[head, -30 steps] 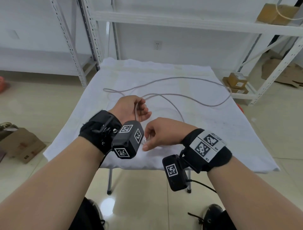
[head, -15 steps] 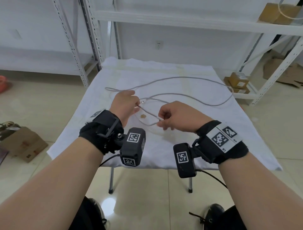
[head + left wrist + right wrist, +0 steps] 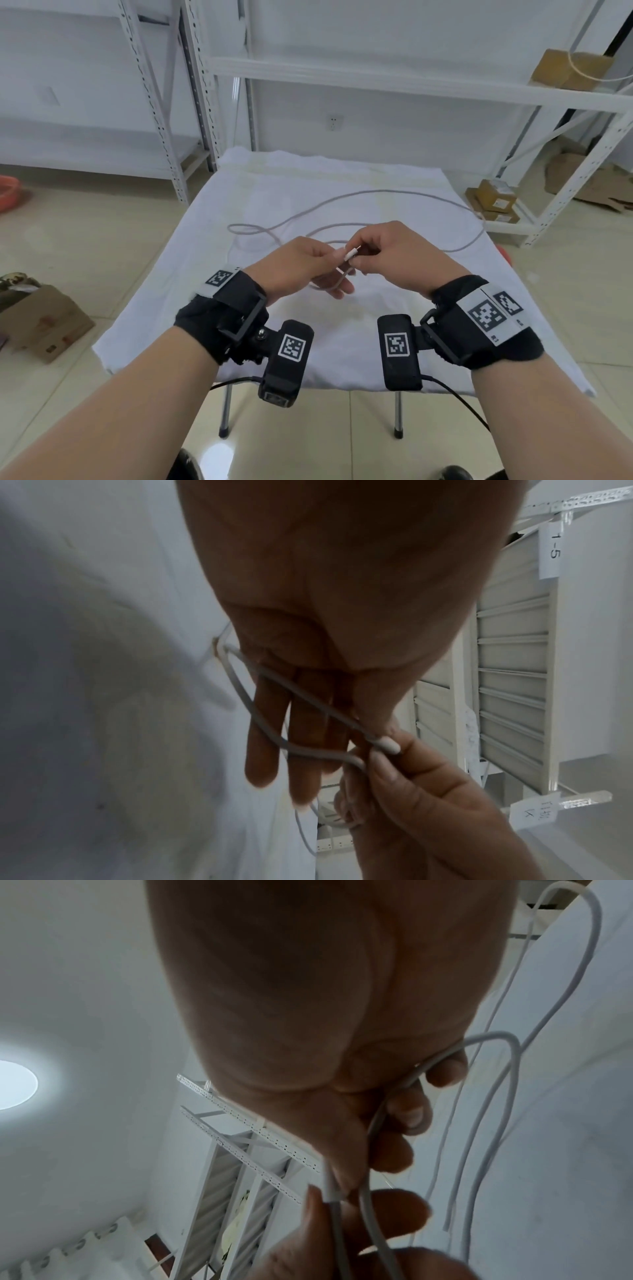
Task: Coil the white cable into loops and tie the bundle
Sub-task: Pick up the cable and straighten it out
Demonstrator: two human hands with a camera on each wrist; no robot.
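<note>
The white cable (image 3: 376, 193) trails in wide curves over the cloth-covered table (image 3: 274, 308). Both hands meet above the table's middle. My right hand (image 3: 368, 253) pinches the cable's white plug (image 3: 351, 255) between thumb and forefinger, its other fingers curled round a strand (image 3: 493, 1034). In the left wrist view a loop of cable (image 3: 308, 699) lies round the straight fingers of my left hand (image 3: 301, 737), and its thumb holds the strand beside the plug (image 3: 387, 746). The left hand (image 3: 329, 263) touches the right at the plug.
White metal shelving (image 3: 164, 102) stands behind and left of the table. A low shelf at the right carries cardboard boxes (image 3: 496, 200). Another box (image 3: 37, 322) sits on the floor at the left, and one (image 3: 568, 70) on the upper right shelf.
The hands rose from the table's near edge, drew a strand apart, then came together again. The right hand now pinches the plug, and a loop lies round the left fingers.
</note>
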